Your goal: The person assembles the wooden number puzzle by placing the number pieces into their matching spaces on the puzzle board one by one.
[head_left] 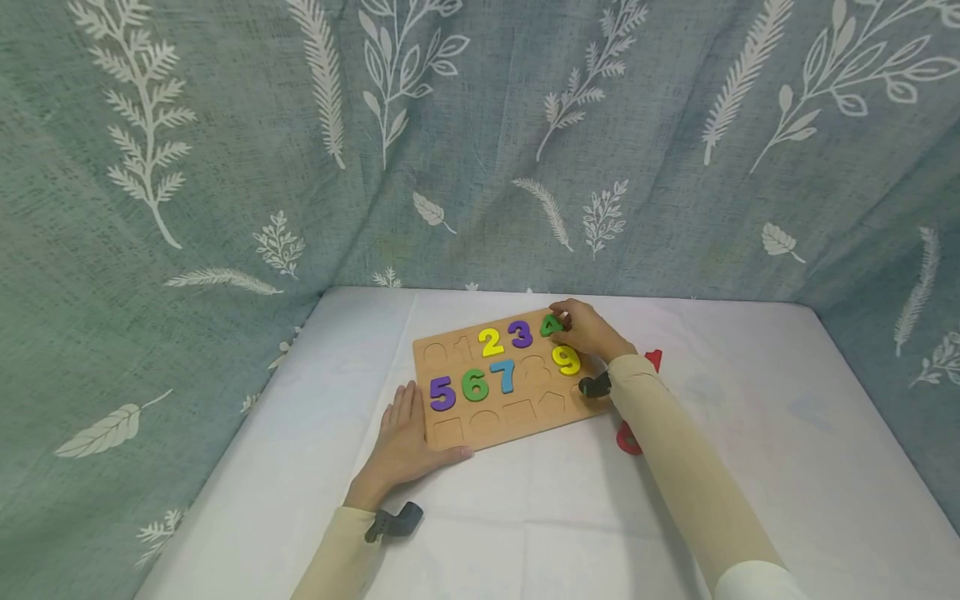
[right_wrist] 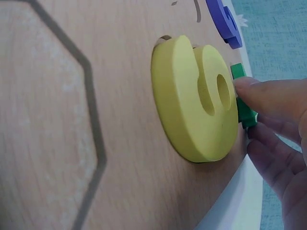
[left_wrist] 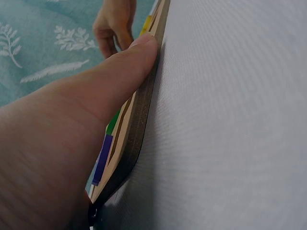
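A wooden number puzzle board [head_left: 540, 387] lies tilted slightly on the table. My right hand [head_left: 588, 329] pinches a green number 4 piece [head_left: 550, 326] at the board's far right corner; in the right wrist view, the thumb lies on this green piece [right_wrist: 247, 115]. Just nearer sits a yellow 9 [head_left: 566, 360], standing thick above the wood. At the near left corner rests my left hand [head_left: 405, 442], its fingers straight along the left edge. Its thumb [left_wrist: 115, 81] stretches along the near edge in the left wrist view.
On the board are a yellow 2 [head_left: 491, 342], purple 3 [head_left: 520, 334], purple 5 [head_left: 442, 393], green 6 [head_left: 475, 385] and blue 7 [head_left: 503, 376], among bare recesses. Red pieces [head_left: 628, 439] lie partly behind the right forearm. A patterned curtain [head_left: 480, 225] hangs behind the white-covered table [head_left: 480, 533].
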Demonstrator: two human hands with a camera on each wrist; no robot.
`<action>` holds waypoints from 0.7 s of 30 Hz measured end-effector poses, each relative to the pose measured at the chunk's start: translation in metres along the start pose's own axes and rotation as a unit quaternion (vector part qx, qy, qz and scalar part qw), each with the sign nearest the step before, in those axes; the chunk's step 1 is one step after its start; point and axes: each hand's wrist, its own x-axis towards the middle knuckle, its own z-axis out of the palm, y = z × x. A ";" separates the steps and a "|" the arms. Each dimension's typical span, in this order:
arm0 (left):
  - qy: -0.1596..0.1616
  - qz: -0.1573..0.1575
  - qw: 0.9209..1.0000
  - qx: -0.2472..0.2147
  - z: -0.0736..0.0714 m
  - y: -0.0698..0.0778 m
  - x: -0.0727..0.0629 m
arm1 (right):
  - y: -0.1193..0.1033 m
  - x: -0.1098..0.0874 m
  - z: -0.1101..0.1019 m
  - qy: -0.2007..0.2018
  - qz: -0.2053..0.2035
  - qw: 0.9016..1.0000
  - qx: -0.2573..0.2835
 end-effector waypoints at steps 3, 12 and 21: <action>0.004 0.004 1.000 -0.002 0.000 -0.001 0.000 | 0.000 0.000 0.001 0.004 0.003 1.000 0.001; 0.008 0.009 1.000 -0.010 0.002 -0.002 0.000 | 0.001 -0.001 0.002 0.011 -0.001 1.000 0.003; 0.001 0.007 1.000 -0.010 0.001 -0.002 0.001 | 0.004 -0.003 0.000 0.013 -0.012 1.000 -0.007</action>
